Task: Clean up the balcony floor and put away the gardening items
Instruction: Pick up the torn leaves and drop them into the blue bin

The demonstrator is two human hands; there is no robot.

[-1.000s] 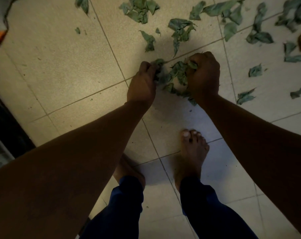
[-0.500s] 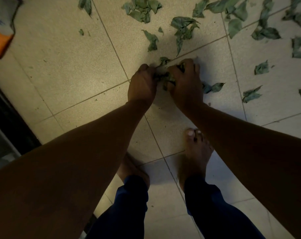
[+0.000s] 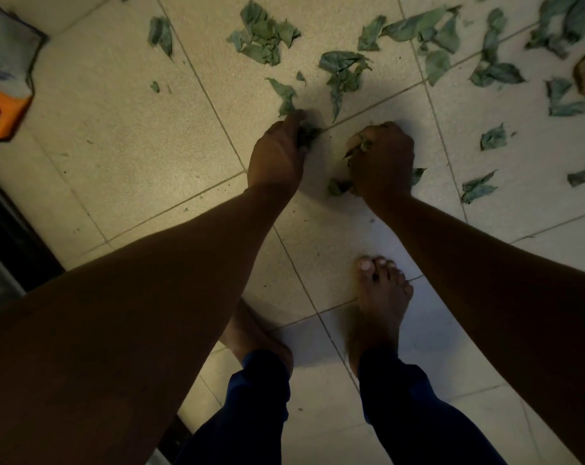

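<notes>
Both arms are stretched down to the tiled floor [image 3: 110,146]; left hand [image 3: 277,152] and right hand [image 3: 383,159] are each clenched on dry leaves [image 3: 339,186].

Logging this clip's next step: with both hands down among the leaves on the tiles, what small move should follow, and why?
Probably reach the left hand forward for the nearest leaf cluster just beyond it. Both it and the right hand are already closed on leaves, yet many more scattered leaves cover the floor tiles ahead.
</notes>
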